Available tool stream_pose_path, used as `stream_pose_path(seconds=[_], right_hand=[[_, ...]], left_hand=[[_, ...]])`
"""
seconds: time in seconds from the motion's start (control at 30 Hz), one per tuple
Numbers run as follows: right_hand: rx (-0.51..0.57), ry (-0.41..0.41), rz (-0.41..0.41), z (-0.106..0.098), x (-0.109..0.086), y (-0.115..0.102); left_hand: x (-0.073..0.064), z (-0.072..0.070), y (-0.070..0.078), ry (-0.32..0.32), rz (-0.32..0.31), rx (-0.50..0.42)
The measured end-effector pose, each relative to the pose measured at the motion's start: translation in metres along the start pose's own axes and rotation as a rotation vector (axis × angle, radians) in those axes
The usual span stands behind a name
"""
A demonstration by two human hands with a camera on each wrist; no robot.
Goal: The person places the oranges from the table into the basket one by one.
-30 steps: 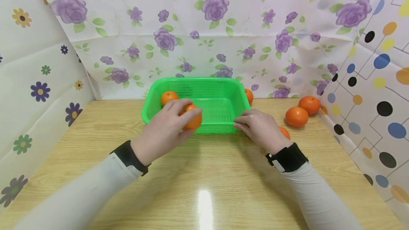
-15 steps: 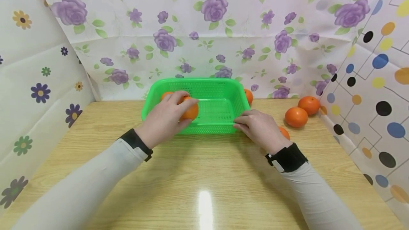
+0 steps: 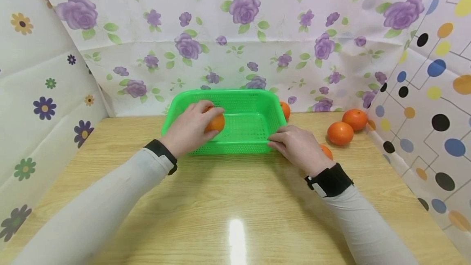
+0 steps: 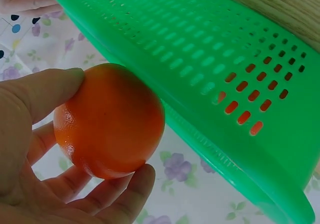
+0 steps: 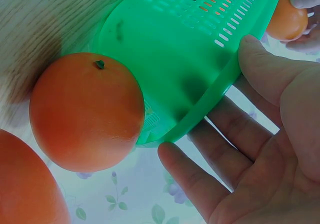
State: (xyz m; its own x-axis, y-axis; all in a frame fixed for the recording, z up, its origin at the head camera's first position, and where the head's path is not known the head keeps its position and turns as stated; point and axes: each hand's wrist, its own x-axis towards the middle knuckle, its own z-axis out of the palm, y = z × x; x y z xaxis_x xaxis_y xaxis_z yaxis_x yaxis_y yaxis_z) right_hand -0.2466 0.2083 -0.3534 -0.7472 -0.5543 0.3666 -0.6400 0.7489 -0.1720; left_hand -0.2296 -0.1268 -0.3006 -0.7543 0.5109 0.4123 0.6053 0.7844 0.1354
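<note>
My left hand grips an orange above the left part of a green plastic basket. In the left wrist view the thumb and fingers curl round that orange, close by the basket's rim. Patches of orange colour show through the slots of the basket wall; in the head view my left hand covers that spot. At the near right corner my right hand pinches the rim, thumb on one side and fingers on the other. Beside that corner sits an orange outside the basket.
Two oranges lie together at the right of the wooden table. One more orange peeks out behind the basket's right end, and another is partly hidden by my right wrist. Patterned cloth walls enclose the back and sides.
My left hand has carried its orange a little left and farther over the basket, now covering the orange inside. The right hand stays on the rim.
</note>
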Motion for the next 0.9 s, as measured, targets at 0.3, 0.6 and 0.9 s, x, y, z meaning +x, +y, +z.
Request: stream_pose_path(seconds=[0.3,0.6,0.9], right_hand=[[-0.014,0.013,-0.008,0.000,0.000,0.000],[-0.008,0.016,-0.012,0.000,0.000,0.000],[-0.015,0.025,-0.021,0.000,-0.001,0.000]], left_hand=[[0.008,0.003,-0.004,-0.059,-0.045,-0.011],[0.016,0.009,-0.009,-0.093,-0.042,0.012],[0.022,0.014,-0.007,-0.157,-0.057,0.011]])
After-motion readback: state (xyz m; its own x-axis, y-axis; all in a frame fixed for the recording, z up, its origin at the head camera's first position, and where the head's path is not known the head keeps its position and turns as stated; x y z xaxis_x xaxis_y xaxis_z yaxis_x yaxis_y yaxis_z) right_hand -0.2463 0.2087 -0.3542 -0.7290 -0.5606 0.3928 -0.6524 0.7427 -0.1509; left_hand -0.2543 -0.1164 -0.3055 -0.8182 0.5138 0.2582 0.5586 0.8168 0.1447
